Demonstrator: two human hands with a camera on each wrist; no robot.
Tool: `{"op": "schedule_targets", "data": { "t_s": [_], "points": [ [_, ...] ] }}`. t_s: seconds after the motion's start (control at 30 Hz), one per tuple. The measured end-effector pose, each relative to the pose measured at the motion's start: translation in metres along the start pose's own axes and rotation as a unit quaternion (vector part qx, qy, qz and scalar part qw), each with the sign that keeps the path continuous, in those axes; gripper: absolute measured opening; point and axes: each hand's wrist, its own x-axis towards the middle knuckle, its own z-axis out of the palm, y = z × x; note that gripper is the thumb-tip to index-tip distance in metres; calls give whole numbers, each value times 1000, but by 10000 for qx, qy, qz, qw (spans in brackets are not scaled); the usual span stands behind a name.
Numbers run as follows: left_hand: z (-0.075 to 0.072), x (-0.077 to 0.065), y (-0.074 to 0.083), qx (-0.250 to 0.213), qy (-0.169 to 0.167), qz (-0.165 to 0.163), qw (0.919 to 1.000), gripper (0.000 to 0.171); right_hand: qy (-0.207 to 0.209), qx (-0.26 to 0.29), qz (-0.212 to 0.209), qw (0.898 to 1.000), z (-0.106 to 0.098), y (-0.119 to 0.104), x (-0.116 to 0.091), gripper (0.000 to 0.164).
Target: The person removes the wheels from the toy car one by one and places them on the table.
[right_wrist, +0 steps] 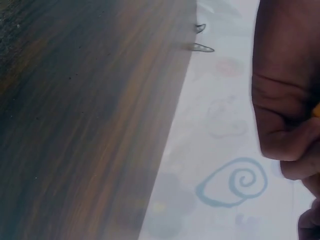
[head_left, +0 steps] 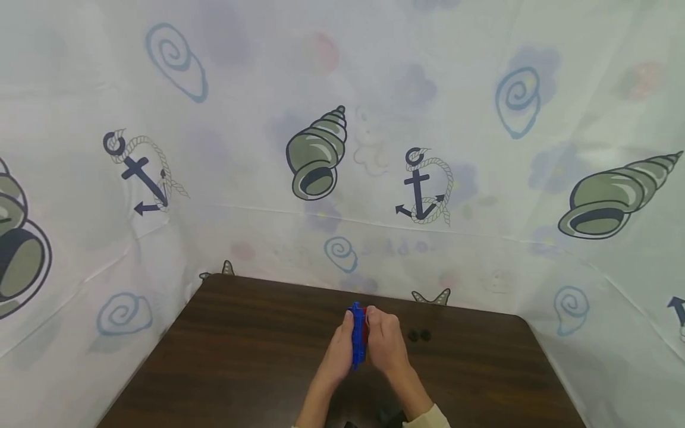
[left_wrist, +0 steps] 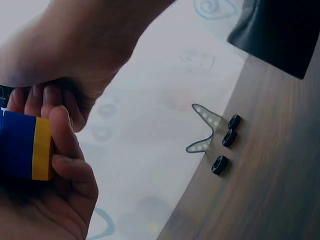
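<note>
A toy block piece [head_left: 357, 340], blue with red and yellow parts, is held upright between both hands above the table. My left hand [head_left: 338, 351] grips its blue side, thumb along the face. On the red side, my right hand [head_left: 384, 339] holds it with curled fingers. In the left wrist view, the blue-and-yellow body [left_wrist: 22, 145] lies in the left hand [left_wrist: 70, 190], and the right hand's fingers [left_wrist: 52, 97] curl just above it. The right wrist view catches only the right hand [right_wrist: 295, 120] and a sliver of yellow.
Small black wheels [head_left: 420, 335] lie on the dark wooden table [head_left: 257, 333], right of the hands; the left wrist view shows three wheels [left_wrist: 220, 165] near its far edge. A white curtain [head_left: 374, 249] printed with shells and anchors hangs around the table.
</note>
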Motion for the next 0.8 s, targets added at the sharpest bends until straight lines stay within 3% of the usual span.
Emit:
{"op": "schedule_targets", "data": {
  "t_s": [0.1, 0.23, 0.47, 0.67, 0.8],
  "points": [
    [1, 1, 1, -81, 108, -8, 9999, 80, -328, 282, 400, 9983, -2, 1, 1, 43],
    [1, 2, 3, -205, 186, -15, 9996, 80, -711, 928, 1074, 9873, -8, 4, 2, 28],
    [1, 1, 6, -505, 235, -193, 9983, 80, -322, 1911, 1836, 9637, -22, 15, -2, 28],
    [-1, 1, 4, -1119, 323, -195, 9930, 72, -271, 1977, 2262, 9534, -30, 29, -3, 31],
    [-3, 4, 7, -736, 554, -203, 9955, 63, -331, 1819, 2247, 9567, -39, 40, -5, 30]
  ]
}}
